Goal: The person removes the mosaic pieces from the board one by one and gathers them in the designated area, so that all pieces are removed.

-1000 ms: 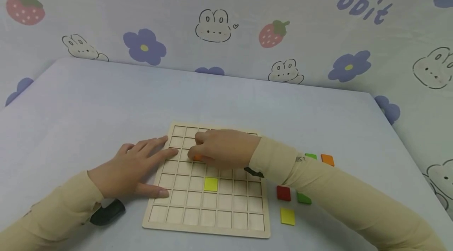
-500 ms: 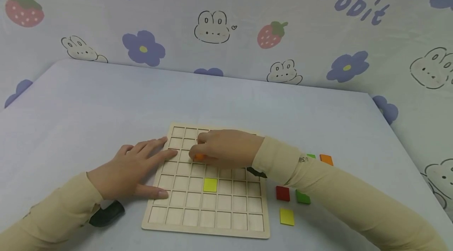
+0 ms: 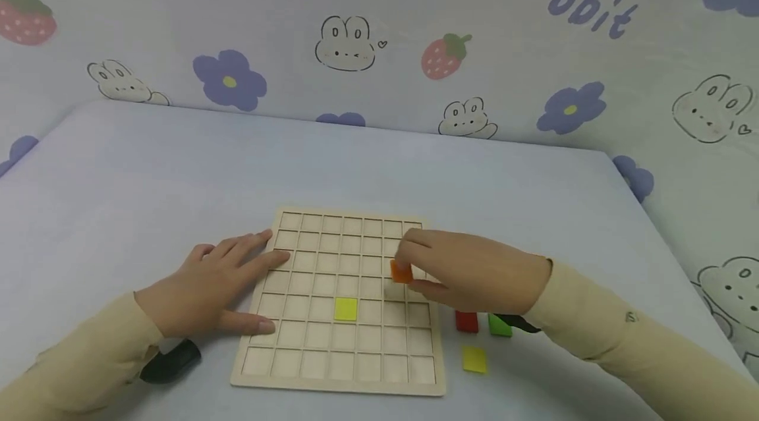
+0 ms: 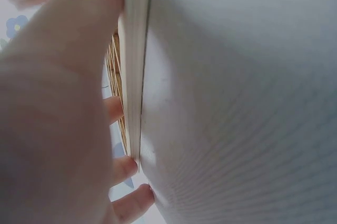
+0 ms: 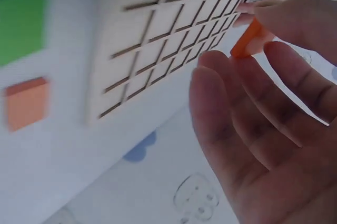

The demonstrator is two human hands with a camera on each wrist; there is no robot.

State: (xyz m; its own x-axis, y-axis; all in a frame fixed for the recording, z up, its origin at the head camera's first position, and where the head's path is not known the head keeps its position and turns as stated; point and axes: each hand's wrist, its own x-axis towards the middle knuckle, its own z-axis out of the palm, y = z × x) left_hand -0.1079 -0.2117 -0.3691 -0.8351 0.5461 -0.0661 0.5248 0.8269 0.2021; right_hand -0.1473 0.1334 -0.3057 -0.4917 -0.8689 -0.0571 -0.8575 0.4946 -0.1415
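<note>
A wooden grid board (image 3: 338,388) lies on the table, its square cells bare except for one yellow tile (image 3: 346,309) near the middle. Over the board's right side, my right hand (image 3: 468,269) pinches an orange tile (image 3: 400,271) between thumb and fingers; the right wrist view shows this orange tile (image 5: 246,42) raised above the surface. Spread along the board's left edge, my left hand (image 3: 207,286) rests with straight fingers, thumb and index on the frame. In the left wrist view the fingers (image 4: 124,171) touch the board's side.
Right of the board lie a red tile (image 3: 466,321), a green tile (image 3: 500,325) and a yellow tile (image 3: 474,360). The right wrist view shows another green tile (image 5: 22,23) and an orange tile (image 5: 27,103) on the table. A patterned cloth (image 3: 284,26) hangs behind.
My right hand has lifted the orange tile from the board's upper left-middle area and carried it rightward. My left hand holds its place on the board; the head view has shifted slightly.
</note>
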